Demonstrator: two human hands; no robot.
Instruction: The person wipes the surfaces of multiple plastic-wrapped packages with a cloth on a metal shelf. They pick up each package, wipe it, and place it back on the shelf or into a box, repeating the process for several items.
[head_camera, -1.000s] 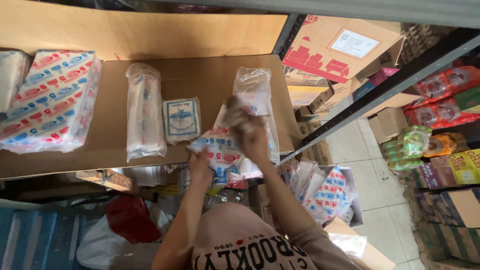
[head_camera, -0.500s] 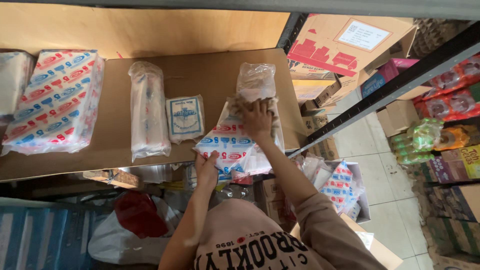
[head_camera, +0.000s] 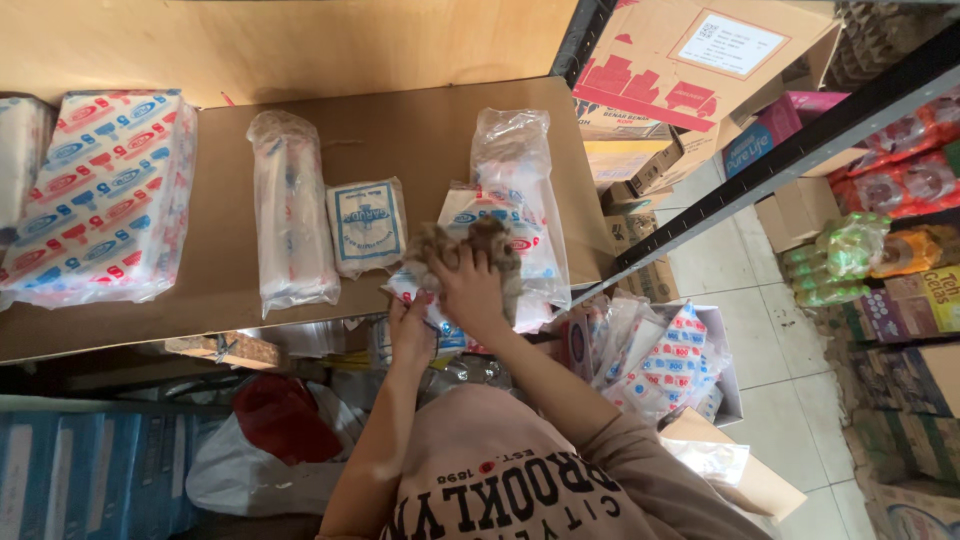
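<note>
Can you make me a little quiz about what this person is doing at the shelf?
1. True or false: the right hand is pressing down on a printed plastic packet at the front edge of the brown shelf.
2. Which thing lies right beside the long clear bag?
A. a small white packet with a blue print
B. a green bottle
C. a red cap
3. Fill in the gap: the big red, blue and white pack lies at the ____ end of the shelf as the camera sees it.

Key: 1 true; 2 A; 3 left. The left hand holds the same packet from below, at the shelf edge.
</note>
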